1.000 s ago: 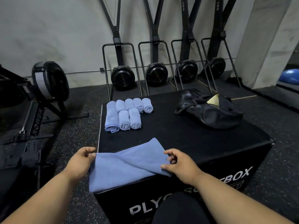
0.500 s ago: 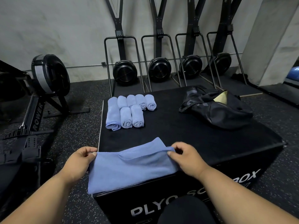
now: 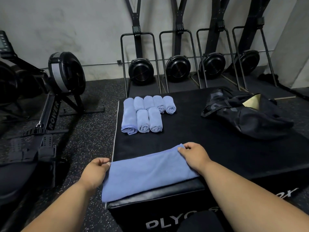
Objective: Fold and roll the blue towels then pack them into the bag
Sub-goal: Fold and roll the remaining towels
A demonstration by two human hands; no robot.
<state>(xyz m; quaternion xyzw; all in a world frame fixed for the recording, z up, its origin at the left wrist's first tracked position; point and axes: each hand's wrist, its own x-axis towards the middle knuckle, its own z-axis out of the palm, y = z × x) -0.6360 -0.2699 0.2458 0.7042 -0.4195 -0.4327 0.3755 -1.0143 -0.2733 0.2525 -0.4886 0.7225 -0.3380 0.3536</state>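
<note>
A blue towel lies folded flat across the near left corner of the black plyo box. My left hand pinches its left edge at the box's corner. My right hand rests on the towel's far right corner, fingers gripping the fold. Several rolled blue towels sit in two rows at the box's far left. The black bag lies slumped at the far right, its mouth showing a pale lining.
A rowing machine stands on the speckled floor to the left. Several upright machines lean against the grey wall behind the box. My dark knee shows below the box's front face.
My right hand carried the towel's raised flap over and laid it down, so the towel now lies flat in a neat rectangle. The left hand stayed on the left edge.
</note>
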